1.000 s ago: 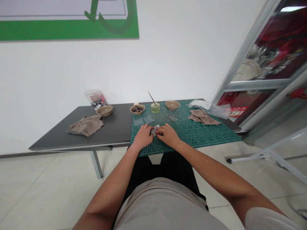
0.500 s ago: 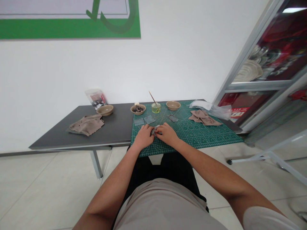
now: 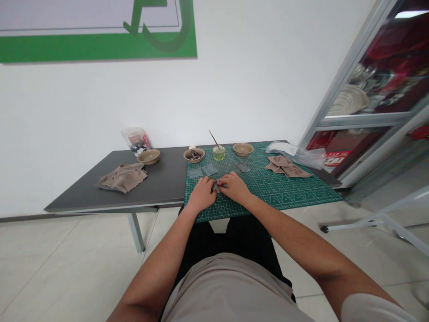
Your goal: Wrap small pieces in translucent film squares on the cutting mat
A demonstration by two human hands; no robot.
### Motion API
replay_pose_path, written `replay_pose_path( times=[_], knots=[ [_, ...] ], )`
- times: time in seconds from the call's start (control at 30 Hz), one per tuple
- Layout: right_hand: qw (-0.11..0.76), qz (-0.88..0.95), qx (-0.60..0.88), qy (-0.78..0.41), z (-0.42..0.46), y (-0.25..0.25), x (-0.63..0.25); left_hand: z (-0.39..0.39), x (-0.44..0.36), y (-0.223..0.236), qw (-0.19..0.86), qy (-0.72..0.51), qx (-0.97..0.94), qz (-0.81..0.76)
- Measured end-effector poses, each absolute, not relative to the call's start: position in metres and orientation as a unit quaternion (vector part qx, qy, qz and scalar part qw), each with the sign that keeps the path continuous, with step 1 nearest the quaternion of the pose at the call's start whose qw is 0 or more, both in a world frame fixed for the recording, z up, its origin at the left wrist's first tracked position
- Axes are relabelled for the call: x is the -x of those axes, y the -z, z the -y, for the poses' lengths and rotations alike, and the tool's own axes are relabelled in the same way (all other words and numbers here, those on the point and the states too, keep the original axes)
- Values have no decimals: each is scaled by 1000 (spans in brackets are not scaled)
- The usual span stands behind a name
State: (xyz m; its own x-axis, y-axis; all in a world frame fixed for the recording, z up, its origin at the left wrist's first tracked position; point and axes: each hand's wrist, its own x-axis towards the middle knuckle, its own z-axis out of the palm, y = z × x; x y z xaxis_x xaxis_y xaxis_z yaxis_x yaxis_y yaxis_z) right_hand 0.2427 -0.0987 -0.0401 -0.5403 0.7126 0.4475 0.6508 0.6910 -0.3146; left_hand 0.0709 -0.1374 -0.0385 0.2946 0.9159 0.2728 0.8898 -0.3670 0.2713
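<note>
My left hand (image 3: 202, 194) and my right hand (image 3: 233, 185) meet low over the green cutting mat (image 3: 268, 191), fingers closed. Between their fingertips is a small grey piece (image 3: 217, 188), gripped from both sides; it looks thin, and the fingers cover much of it. Just beyond my hands lie two flat grey-blue pieces (image 3: 210, 169) side by side. A darker flat rectangular piece (image 3: 242, 167) rests to the right of them.
Along the back stand a bowl of dark bits (image 3: 194, 155), a glass jar (image 3: 219, 154) with a brush and an empty-looking bowl (image 3: 243, 149). Right: brown cloth (image 3: 287, 167), plastic bag (image 3: 303, 155). Left: another cloth (image 3: 123, 177), a bowl (image 3: 148, 156), a clear tub (image 3: 136, 141).
The grey piece between my fingers appears turned and lies lower, showing more toward me. Both hands stay close together at nearly the same place. The whole view has shifted slightly.
</note>
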Motion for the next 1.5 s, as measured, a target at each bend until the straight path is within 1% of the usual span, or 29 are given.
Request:
replay_pose_path(
  times=[0.4,0.67,0.87,1.27,1.5],
  knots=[
    [274,876,393,-53,107,38,-256,138,-72,38,22,-191,-804,-562],
    [263,892,363,-58,114,34,-244,140,-72,37,25,-189,-804,-563],
    [247,899,357,-61,101,36,-238,140,-73,37,28,-190,-802,-565],
    [280,881,374,-70,95,43,-242,141,-73,35,32,-189,-803,-564],
    [295,884,356,-75,93,48,-242,141,-73,35,32,-190,-802,-565]
  ],
)
